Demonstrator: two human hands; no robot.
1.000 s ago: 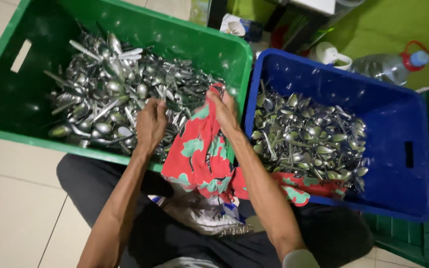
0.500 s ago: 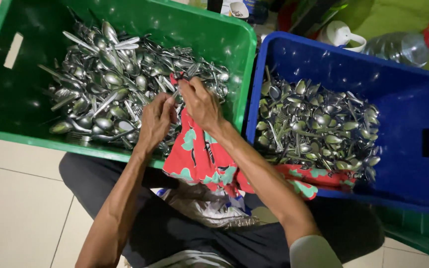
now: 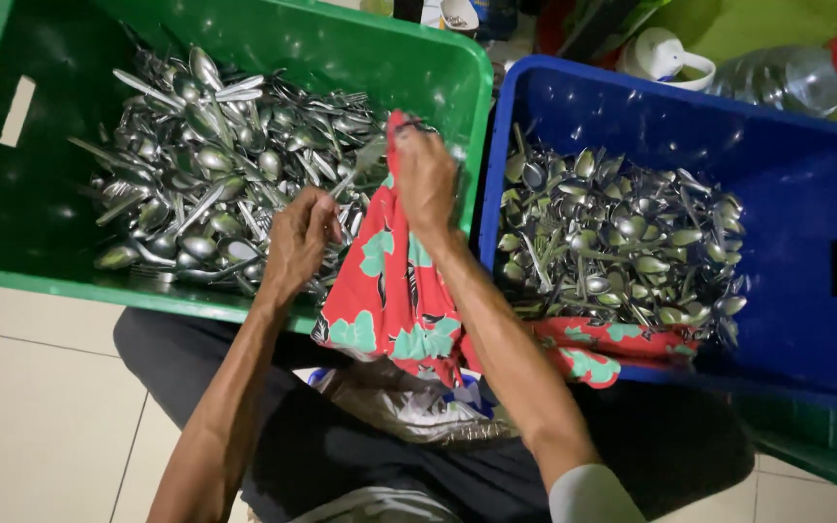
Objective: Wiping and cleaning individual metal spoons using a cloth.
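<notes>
Red cloth (image 3: 389, 291) with green flowers hangs from the right hand (image 3: 425, 179), which pinches its top corner shut over the near right corner of the green crate (image 3: 12, 223). The cloth's long axis runs from that raised corner down toward the person's lap, and its lower edge spreads right onto the near rim of the blue crate (image 3: 825, 155). A blurred spoon (image 3: 360, 165) slants beside the cloth's top, handle toward the left hand (image 3: 299, 240); which hand grips it I cannot tell. The left hand curls narrow, fingers down among the steel spoons (image 3: 196, 174) heaped in the green crate. More cutlery (image 3: 622, 242) lies in the blue crate.
</notes>
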